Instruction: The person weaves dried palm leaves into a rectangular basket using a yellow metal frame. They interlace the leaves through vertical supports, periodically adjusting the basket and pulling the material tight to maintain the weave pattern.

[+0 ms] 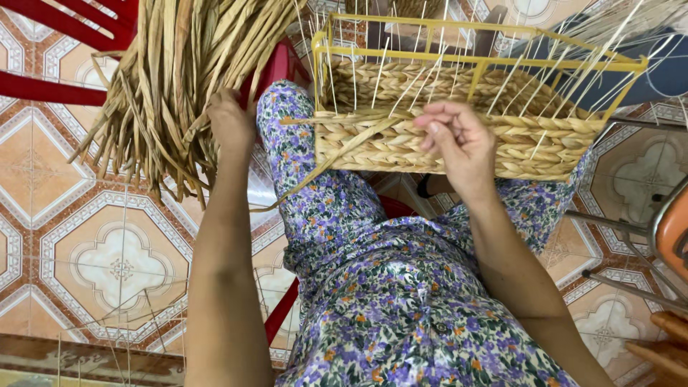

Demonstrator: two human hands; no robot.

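A half-woven straw basket [430,143] on a yellow wire frame [473,68] rests on my knees, thin upright stakes sticking out of it. My right hand [459,140] pinches the woven near wall at its top edge, fingers closed on a strand. A loose flat strand [315,175] trails from the weave down to the left. My left hand [231,118] reaches into a big bundle of dried straw strips [172,79] hanging at the left, its fingers buried among the strips.
The straw bundle lies over a red plastic chair [43,89]. Patterned floor tiles [115,258] spread below. A metal chair frame with an orange seat [670,236] stands at the right. Thin loose stakes lie on the floor at lower left.
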